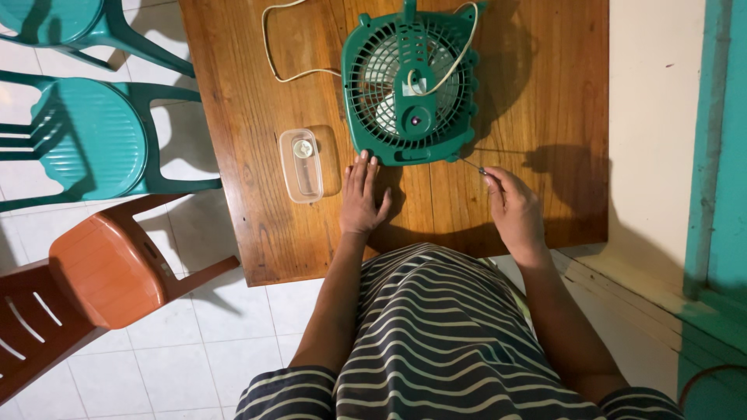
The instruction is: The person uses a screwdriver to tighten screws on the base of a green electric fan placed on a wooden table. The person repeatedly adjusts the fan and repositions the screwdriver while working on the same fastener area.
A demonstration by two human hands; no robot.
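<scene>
The fingers of the left hand (362,198) lie flat and spread on the wooden table (249,233), gripping nothing, their tips touching the near edge of the green box fan (411,82). The right hand (513,208) has its fingers pinched around a thin metal screwdriver (472,166), whose shaft points up and left toward the fan's near right corner; whether the tip touches the housing cannot be told.

The fan lies face down on the table, its rear grille upward, with pale blades showing through the slots and a small motor hub in the middle. A cream power cord (289,74) loops from the hub across the grille, runs off the far edge of the fan and curls over the table to the left. Nothing lies between either hand and the fan.

Just left of the left hand, and near the fan's near left corner, sits a small clear plastic container (300,164) with rounded corners. It is open, and in its far half lies one small round pale part; the rest of it looks bare.

Off the table's left edge stand two teal plastic chairs (93,136), one farther than the other, and nearer the person an orange plastic chair (109,268) on the white tiled floor (194,358). To the right runs a cream wall (654,117) with a teal frame (724,140).
</scene>
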